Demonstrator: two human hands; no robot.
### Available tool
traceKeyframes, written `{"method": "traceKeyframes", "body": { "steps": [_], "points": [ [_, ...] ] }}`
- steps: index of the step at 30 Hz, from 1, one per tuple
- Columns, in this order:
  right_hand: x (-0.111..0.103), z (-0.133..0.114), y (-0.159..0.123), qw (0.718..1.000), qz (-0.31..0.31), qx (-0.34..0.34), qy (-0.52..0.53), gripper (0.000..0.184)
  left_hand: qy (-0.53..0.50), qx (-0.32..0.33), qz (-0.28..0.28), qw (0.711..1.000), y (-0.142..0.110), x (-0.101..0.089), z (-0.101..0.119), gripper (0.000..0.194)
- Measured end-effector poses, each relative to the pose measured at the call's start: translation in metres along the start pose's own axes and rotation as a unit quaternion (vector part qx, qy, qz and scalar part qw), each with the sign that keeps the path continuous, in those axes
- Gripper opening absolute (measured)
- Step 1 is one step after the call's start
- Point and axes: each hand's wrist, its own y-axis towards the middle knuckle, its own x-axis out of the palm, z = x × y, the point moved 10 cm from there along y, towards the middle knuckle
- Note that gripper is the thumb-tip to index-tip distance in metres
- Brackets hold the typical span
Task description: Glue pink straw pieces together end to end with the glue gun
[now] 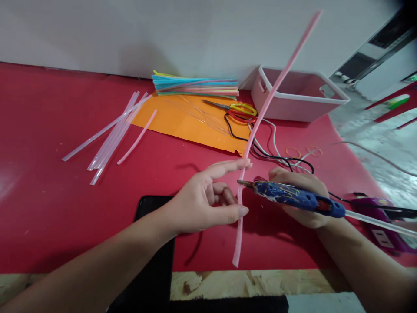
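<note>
My left hand (pixel 208 198) grips a long pink pipe cleaner (pixel 272 93), with a fingertip on it higher up and the thumb lower down. The strip runs from near the table's front edge up past the pink basket. In my right hand (pixel 301 191) is a blue glue gun (pixel 286 194), its casing smeared with dried glue and a clear glue stick (pixel 379 221) jutting from its back. The nozzle tip meets or nearly meets the pipe cleaner between my left thumb and finger; I cannot tell if they touch.
Clear glue sticks (pixel 112 141) and a short pink piece (pixel 137 138) lie left. Behind are coloured pipe cleaners (pixel 195 84), orange paper (pixel 182 124), scissors (pixel 239 109) and a pink basket (pixel 299 102). Cables (pixel 276 156) and a purple power strip (pixel 384 226) sit right; a black tablet-like slab (pixel 153 261) is in front.
</note>
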Motion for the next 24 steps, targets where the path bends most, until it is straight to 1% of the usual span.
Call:
{"method": "traceKeyframes", "body": {
  "steps": [4,7,14,19,24],
  "points": [
    [0.0013,0.0009,-0.0007,1.0,-0.004,0.001,0.0,0.011,0.006,0.0,-0.007,1.0,-0.0007,0.0015,-0.0007,0.08],
    [0.0018,0.0008,-0.0007,1.0,-0.005,0.0,0.004,0.009,0.007,0.0,0.001,1.0,-0.001,0.0005,-0.001,0.08],
    [0.0022,-0.0002,-0.0005,1.0,-0.005,-0.011,0.0,0.012,-0.005,0.0,0.019,1.0,0.0005,-0.0031,-0.0008,0.084],
    [0.0042,0.0019,-0.0012,1.0,-0.012,-0.001,0.008,0.011,-0.009,-0.005,0.008,1.0,0.0009,-0.0015,-0.0013,0.084],
    [0.0038,-0.0018,0.0002,1.0,-0.012,-0.004,0.002,0.011,-0.005,-0.004,0.003,1.0,0.0005,-0.0008,-0.0017,0.083]
  ]
}}
